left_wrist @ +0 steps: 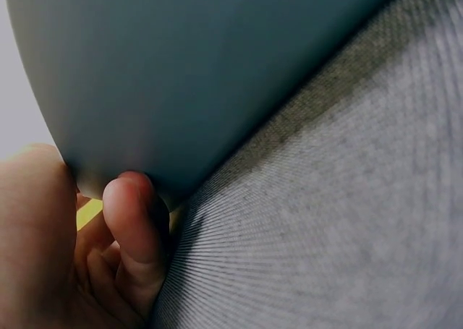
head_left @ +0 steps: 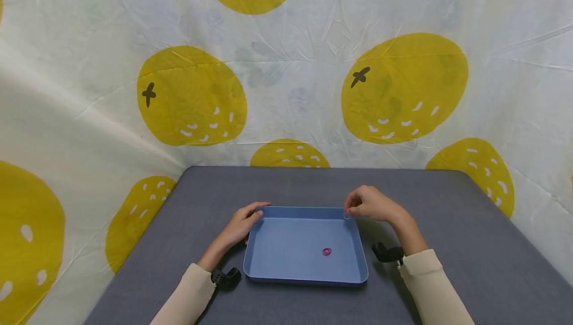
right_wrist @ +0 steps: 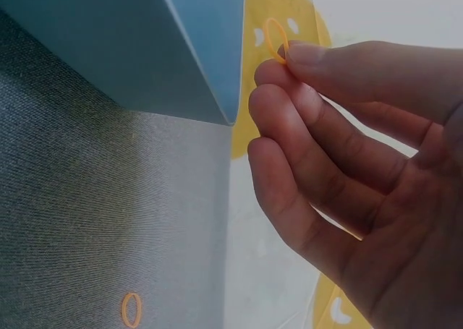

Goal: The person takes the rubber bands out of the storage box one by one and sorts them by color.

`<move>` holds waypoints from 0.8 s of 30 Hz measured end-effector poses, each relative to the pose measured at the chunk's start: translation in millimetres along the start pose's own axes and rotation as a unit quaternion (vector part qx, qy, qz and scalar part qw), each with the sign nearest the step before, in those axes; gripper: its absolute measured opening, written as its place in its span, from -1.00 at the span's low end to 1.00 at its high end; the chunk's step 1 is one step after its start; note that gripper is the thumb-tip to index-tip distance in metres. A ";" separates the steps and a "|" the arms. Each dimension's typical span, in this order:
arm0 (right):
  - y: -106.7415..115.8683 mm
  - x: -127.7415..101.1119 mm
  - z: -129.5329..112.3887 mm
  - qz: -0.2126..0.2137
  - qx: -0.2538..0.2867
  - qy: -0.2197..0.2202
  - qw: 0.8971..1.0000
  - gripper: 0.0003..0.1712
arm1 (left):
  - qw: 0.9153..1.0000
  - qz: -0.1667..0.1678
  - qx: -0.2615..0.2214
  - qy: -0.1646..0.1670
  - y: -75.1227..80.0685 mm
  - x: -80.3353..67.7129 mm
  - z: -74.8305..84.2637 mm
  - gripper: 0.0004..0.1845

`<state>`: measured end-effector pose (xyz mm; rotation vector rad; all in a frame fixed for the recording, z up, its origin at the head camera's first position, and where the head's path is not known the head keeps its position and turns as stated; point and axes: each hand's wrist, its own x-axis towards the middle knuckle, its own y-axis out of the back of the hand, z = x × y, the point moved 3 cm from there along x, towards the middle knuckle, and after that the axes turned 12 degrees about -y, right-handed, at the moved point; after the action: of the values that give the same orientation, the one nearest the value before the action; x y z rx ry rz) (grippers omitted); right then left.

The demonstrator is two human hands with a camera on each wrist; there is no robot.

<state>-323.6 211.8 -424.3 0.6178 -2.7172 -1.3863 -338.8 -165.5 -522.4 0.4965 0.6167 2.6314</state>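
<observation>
A small orange rubber band point(right_wrist: 275, 40) is pinched between the thumb and index finger of my right hand point(head_left: 370, 204). In the head view that hand is over the far right corner of the blue tray point(head_left: 286, 235). Seen from the right wrist, the band stands up from the fingertips, beside the tray's wall. At the tray's far left corner, my left hand point(head_left: 239, 225) grips the rim, with its thumb on the edge; the left wrist view shows curled fingers point(left_wrist: 130, 220) against the outer wall. Small red rubber bands point(head_left: 327, 252) lie inside the tray, right of its middle.
Another orange rubber band point(right_wrist: 132, 310) lies on the grey cloth-covered table point(head_left: 309, 305), outside the tray near my right hand. Behind the table hangs a white curtain point(head_left: 295, 91) printed with large yellow fruit. Black wrist cameras sit under both forearms.
</observation>
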 end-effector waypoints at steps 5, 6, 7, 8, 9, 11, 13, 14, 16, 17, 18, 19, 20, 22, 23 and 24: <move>1.0 -2.8 1.9 0.001 -0.006 0.011 1.000 -0.93 | 1.000 0.000 -0.007 -0.004 -3.2 1.8 0.3 -0.60; 1.0 -3.9 2.7 0.001 -0.006 0.012 1.000 -0.93 | 1.000 -0.001 -0.009 -0.005 -4.5 2.4 0.2 -0.60; 0.8 -4.8 3.3 0.001 -0.006 0.013 1.000 -0.93 | 1.000 -0.002 -0.011 -0.007 -5.5 2.8 0.2 -0.59; 0.5 -5.4 3.7 -0.001 -0.004 0.013 1.000 -0.93 | 1.000 -0.003 -0.010 -0.008 -6.0 3.0 0.0 -0.59; 0.0 -5.5 4.0 -0.001 -0.002 0.014 1.000 -0.93 | 1.000 -0.003 -0.009 -0.009 -6.3 3.1 0.3 -0.59; -1.1 -4.9 3.5 -0.002 0.002 0.014 1.000 -0.93 | 1.000 -0.002 -0.011 -0.009 -5.7 2.4 0.5 -0.59; -1.9 -3.5 2.9 -0.003 0.003 0.013 1.000 -0.93 | 1.000 -0.002 -0.006 -0.008 -4.4 1.1 0.7 -0.59; -2.1 -2.8 2.7 -0.003 0.003 0.014 1.000 -0.93 | 1.000 -0.002 -0.004 -0.008 -4.0 0.8 1.0 -0.59; -2.3 -1.6 2.5 -0.001 0.001 0.011 1.000 -0.93 | 1.000 -0.002 -0.001 -0.007 -3.7 0.7 0.7 -0.59; -2.2 -1.0 2.6 0.000 0.001 0.008 1.000 -0.92 | 1.000 -0.002 0.000 -0.007 -3.6 0.7 0.6 -0.59; -2.0 -0.7 2.4 0.002 -0.002 0.009 1.000 -0.92 | 1.000 -0.001 -0.001 -0.008 -3.5 0.8 0.2 -0.59; -1.9 -0.1 2.6 0.003 -0.003 0.007 1.000 -0.92 | 1.000 0.000 -0.002 -0.008 -3.3 0.9 -0.1 -0.59; -1.7 0.3 2.4 0.004 -0.005 0.009 1.000 -0.92 | 1.000 0.000 -0.002 -0.008 -3.2 0.8 -0.5 -0.59; -1.3 1.2 2.0 0.005 -0.008 0.009 1.000 -0.91 | 1.000 0.002 -0.004 -0.006 -2.8 0.5 -0.7 -0.60; -0.9 1.4 1.5 0.006 -0.010 0.011 1.000 -0.91 | 1.000 0.001 -0.006 -0.007 -2.5 0.2 -0.4 -0.59; -0.7 1.7 1.1 0.005 -0.011 0.013 1.000 -0.91 | 1.000 0.001 -0.007 -0.007 -2.2 0.0 -0.1 -0.59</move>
<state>-325.2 211.6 -425.7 0.6149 -2.6764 -1.3941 -338.1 -163.7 -523.6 0.5108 0.5938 2.6311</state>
